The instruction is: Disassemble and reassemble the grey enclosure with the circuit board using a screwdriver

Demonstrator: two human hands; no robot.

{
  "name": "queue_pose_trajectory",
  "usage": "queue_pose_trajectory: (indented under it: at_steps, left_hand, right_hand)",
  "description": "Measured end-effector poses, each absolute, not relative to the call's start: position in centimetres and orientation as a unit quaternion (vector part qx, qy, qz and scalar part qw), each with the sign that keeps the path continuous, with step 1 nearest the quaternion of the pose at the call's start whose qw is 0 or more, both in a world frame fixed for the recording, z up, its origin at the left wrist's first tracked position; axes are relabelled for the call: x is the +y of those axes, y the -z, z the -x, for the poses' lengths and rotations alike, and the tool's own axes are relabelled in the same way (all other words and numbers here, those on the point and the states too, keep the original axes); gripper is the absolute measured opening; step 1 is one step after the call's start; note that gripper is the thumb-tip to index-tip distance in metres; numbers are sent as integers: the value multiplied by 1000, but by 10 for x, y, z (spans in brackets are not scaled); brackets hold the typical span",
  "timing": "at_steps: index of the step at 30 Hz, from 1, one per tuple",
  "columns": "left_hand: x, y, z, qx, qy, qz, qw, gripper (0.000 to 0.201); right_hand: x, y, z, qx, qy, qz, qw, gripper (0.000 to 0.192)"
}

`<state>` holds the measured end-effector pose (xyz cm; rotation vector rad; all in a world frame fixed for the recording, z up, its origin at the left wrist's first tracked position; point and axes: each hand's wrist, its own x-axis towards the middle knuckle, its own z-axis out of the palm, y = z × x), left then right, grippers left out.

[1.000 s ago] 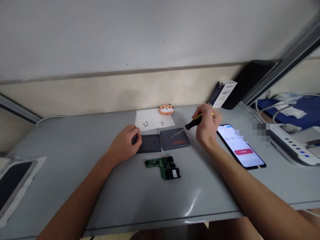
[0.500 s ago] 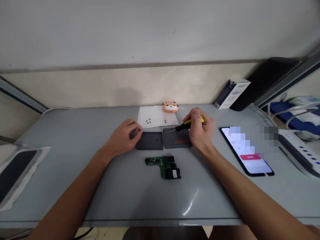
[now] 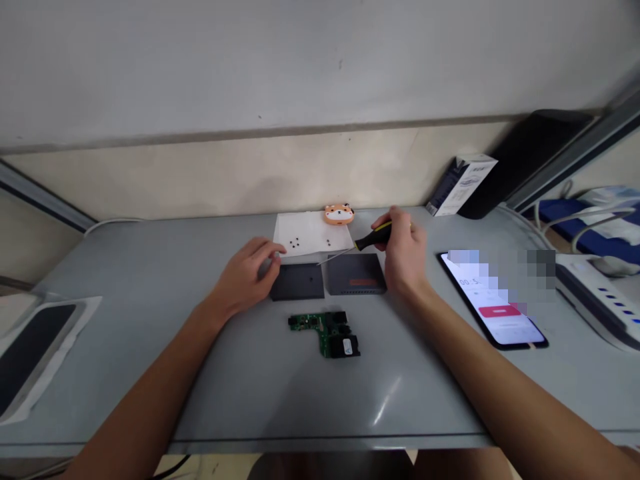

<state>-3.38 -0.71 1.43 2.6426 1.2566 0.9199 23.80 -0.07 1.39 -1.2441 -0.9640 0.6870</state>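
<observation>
Right hand (image 3: 404, 250): grip is clasping screwdriver (image 3: 373, 237). Left hand (image 3: 250, 273) is resting at black panel (image 3: 299, 285), grip unclear. Circuit board (image 3: 324, 333) is lying outside casing (image 3: 356, 272), screws (image 3: 297, 244) sitting loose on paper (image 3: 313, 230).

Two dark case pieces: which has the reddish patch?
The case piece on the right, nearer the right hand. It bears the reddish patch; the case piece on the left, by the left hand, shows none.
</observation>
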Motion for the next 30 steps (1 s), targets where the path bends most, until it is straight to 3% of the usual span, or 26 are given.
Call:
queue_pose_trajectory:
  at_steps: [3,6,12,16,20,24,27,30]
  left_hand:
    - [-20,-21,21,360,-343,-867,-7,18]
    - [-39,-24,1,260,-304,-916,0,13]
    - [-60,-7,-29,167,-245,-955,13,27]
    - [-61,-3,-31,166,-245,-955,-15,31]
    - [-51,-12,-20,209,-309,-927,-48,22]
    - [-32,-22,7,364,-374,-851,-59,20]
    - [-18,-27,30,489,-318,-812,-8,21]
    - [-11,-28,44,513,-245,-821,56,23]
  right_hand:
    - [3,-9,-237,-367,-348,564,652,41]
    - [5,-5,-237,-362,-365,571,640,43]
    - [8,2,-241,-390,-369,569,623,53]
    - [11,-1,-246,-376,-352,551,657,52]
    - [9,-12,-244,-314,-359,543,691,38]
    - [4,-14,-235,-288,-403,549,673,30]
    - [3,-9,-233,-319,-411,546,656,32]
    - [4,-5,-233,-325,-410,547,653,34]
